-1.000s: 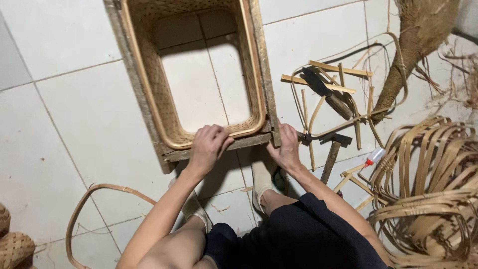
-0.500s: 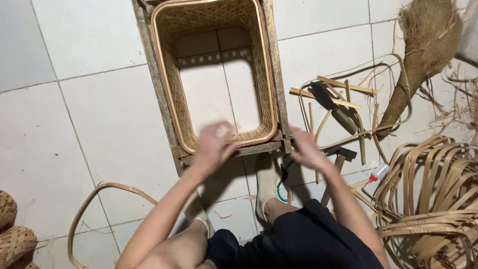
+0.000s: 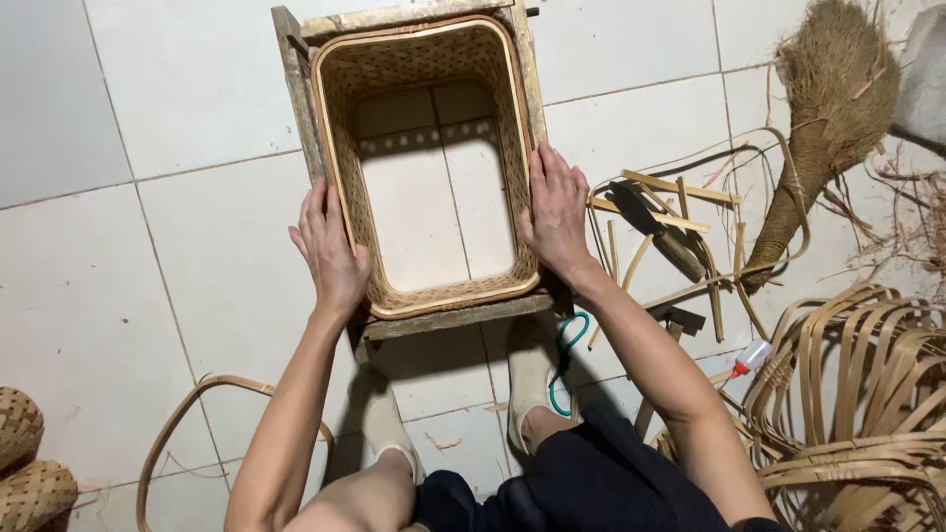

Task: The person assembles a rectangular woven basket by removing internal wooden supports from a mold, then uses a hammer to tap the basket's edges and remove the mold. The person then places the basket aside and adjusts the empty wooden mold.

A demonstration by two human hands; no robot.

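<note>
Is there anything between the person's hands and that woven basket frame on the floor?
Nothing visible. The left hand lies flat against the left side of the woven basket in its wooden frame, and the right hand presses on the right side. The scraps and knife lie off to the right.

Woven cane basket, matt and ribbed, in a rough wooden frame — on glossy tile floor.
</note>
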